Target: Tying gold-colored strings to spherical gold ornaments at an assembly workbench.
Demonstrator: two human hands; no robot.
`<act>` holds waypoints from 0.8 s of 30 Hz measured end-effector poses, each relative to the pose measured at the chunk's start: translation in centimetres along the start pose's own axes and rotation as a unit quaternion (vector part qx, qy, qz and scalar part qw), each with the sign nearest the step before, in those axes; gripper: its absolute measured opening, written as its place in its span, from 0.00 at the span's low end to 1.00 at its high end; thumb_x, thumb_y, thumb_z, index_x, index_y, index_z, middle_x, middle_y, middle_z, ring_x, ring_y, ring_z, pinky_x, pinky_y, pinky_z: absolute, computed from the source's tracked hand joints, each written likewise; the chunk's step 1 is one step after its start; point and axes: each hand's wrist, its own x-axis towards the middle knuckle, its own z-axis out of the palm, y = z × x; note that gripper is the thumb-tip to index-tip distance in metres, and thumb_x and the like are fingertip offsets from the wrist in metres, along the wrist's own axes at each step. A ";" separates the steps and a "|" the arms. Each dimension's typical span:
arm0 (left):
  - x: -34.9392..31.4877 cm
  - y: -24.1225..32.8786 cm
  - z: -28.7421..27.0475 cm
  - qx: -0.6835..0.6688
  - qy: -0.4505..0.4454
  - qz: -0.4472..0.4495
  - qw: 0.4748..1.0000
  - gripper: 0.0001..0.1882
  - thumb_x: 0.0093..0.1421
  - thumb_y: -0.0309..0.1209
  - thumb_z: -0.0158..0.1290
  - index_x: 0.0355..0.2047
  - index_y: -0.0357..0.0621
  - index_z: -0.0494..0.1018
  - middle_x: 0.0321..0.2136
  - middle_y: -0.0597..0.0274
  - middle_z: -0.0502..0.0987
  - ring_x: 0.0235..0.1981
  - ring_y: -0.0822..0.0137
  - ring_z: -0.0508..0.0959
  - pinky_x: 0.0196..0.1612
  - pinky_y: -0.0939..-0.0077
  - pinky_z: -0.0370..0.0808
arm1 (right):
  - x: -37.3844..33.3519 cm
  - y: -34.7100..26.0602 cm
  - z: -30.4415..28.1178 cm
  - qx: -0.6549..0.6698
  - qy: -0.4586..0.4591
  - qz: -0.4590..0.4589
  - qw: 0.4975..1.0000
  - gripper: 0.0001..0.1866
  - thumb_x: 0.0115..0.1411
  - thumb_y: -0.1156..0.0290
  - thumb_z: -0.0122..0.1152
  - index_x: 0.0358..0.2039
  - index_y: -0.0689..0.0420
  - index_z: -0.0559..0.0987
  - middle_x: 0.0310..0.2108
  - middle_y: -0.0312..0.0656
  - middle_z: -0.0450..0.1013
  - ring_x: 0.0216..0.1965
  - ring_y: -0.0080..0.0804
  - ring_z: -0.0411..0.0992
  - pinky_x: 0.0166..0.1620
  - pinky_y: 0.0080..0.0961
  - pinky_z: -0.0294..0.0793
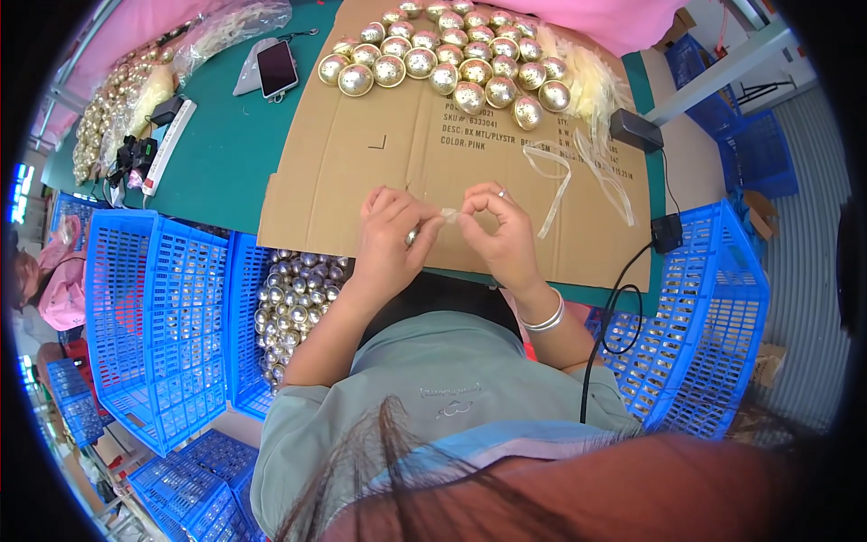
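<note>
Pale ribbon [449, 215] in front of you, above the cardboard [339, 185].
Your left grip [393, 230] and right grip [498, 233] both pinch it, close together; shiny balls [420, 63] sit at the cardboard's far end.

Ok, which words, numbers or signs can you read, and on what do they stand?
Brown cardboard: several dark printed lines, partly legible, not copied here; the right-hand block is partly covered.
Grey-green shirt: small lettering by a logo, too blurred to read.
Phone: dark screen, no readable text.
</note>
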 end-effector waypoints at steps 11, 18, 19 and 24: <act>-0.6 0.2 -0.3 -0.186 -0.155 -0.208 0.948 0.07 0.56 0.30 0.59 0.31 0.37 0.79 0.17 0.67 0.72 0.20 0.77 0.68 0.24 0.81 0.64 | 0.1 1.5 -1.6 0.216 -0.141 0.123 0.958 0.02 0.55 0.76 0.54 0.27 0.59 0.72 0.35 0.34 0.63 0.37 0.21 0.60 0.44 0.20 0.59; -1.3 -1.2 -0.1 -0.345 -0.172 -0.340 0.858 0.11 0.58 0.33 0.58 0.30 0.36 0.79 0.16 0.76 0.69 0.20 0.84 0.65 0.22 0.84 0.61 | -0.3 0.7 -1.6 0.142 -0.118 0.068 0.981 0.06 0.53 0.75 0.57 0.33 0.59 0.75 0.40 0.37 0.66 0.41 0.25 0.64 0.46 0.24 0.60; -1.5 -1.3 -0.1 -0.352 -0.168 -0.341 0.855 0.11 0.58 0.33 0.58 0.30 0.35 0.79 0.16 0.76 0.70 0.20 0.84 0.65 0.22 0.84 0.62 | -0.3 0.0 -1.8 0.057 -0.113 0.011 0.992 0.10 0.51 0.74 0.60 0.36 0.58 0.76 0.39 0.38 0.68 0.41 0.27 0.65 0.46 0.26 0.61; -1.6 -0.8 -0.6 -0.361 -0.201 -0.374 0.830 0.11 0.59 0.32 0.57 0.29 0.35 0.78 0.18 0.74 0.72 0.21 0.84 0.66 0.24 0.86 0.64 | 0.2 -1.1 -1.5 -0.211 -0.159 -0.226 0.937 0.19 0.46 0.68 0.68 0.40 0.56 0.79 0.31 0.39 0.71 0.36 0.33 0.68 0.43 0.31 0.64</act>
